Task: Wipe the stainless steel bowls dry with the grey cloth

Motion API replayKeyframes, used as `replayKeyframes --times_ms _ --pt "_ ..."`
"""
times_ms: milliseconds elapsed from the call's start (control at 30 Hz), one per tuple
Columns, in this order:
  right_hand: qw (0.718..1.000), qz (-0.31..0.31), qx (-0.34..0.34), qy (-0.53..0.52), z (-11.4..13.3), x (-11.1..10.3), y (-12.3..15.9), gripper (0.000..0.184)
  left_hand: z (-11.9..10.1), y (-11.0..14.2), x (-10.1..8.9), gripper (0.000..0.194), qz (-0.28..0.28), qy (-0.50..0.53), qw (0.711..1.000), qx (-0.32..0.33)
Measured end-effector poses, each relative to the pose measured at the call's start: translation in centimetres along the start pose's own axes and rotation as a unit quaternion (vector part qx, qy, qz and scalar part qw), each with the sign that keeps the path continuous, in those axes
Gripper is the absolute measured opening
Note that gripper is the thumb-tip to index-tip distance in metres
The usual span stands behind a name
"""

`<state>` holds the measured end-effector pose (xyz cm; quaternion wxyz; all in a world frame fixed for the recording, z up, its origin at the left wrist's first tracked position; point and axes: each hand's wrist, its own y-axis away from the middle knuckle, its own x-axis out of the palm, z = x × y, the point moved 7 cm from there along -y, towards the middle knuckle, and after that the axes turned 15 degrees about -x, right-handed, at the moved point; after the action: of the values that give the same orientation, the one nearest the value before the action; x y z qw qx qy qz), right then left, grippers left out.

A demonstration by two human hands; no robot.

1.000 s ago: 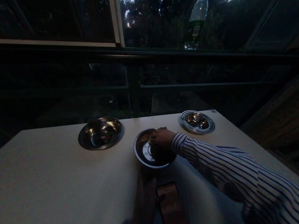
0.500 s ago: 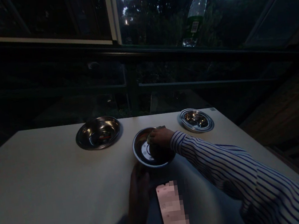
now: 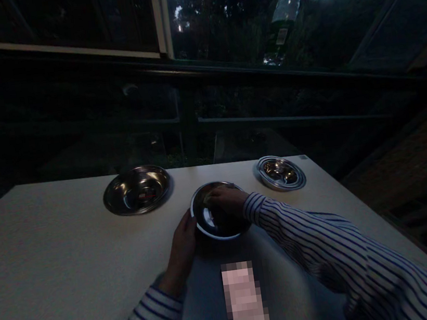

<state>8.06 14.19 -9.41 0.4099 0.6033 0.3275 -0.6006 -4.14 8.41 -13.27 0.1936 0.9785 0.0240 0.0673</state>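
A shiny metal bowl (image 3: 223, 232) stands in the middle of the white table, near me. My left hand (image 3: 183, 240) grips its left side, fingers against the rim. Inside the bowl, over its far right part, is my right hand (image 3: 226, 200), with the fingers bent down and pressed together. A small pale, greenish thing shows at those fingertips, too dark and blurred for me to name. The palm and the thumb of the right hand are hidden.
A wide metal basin (image 3: 137, 191) stands at the back left of the table (image 3: 73, 262). Stacked metal dishes (image 3: 281, 173) are at the back right. A phone with a blurred pink screen (image 3: 244, 303) lies close to me. Beyond the windows stands a plastic bottle (image 3: 283, 19).
My left hand has moved up from below the bowl and taken hold of its left side. My right hand has shifted slightly left and inward in the bowl.
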Motion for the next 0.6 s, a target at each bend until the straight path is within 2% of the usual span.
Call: replayKeyframes --times_ms 167,267,333,500,600 --pt "0.997 -0.037 -0.057 -0.032 2.2 0.3 -1.6 0.028 -0.2 -0.2 -0.1 0.044 0.019 -0.024 0.999 0.019" --pt "0.995 -0.034 -0.09 -0.027 3.3 0.2 -2.0 0.029 -0.2 -0.3 -0.2 0.045 0.013 -0.028 0.999 0.019" --pt "0.996 -0.022 -0.091 -0.014 3.1 -0.1 -2.0 0.028 -0.2 -0.3 -0.3 0.045 0.015 -0.031 0.999 0.019" --pt "1.0 0.019 -0.014 0.015 -0.2 -0.5 -1.0 0.022 -0.1 -0.4 -0.8 0.047 0.0 -0.004 1.0 0.023" --pt "0.998 0.047 0.043 -0.003 -1.5 -0.2 0.4 0.023 -0.4 0.0 -0.8 0.045 -0.014 -0.004 0.999 0.029"
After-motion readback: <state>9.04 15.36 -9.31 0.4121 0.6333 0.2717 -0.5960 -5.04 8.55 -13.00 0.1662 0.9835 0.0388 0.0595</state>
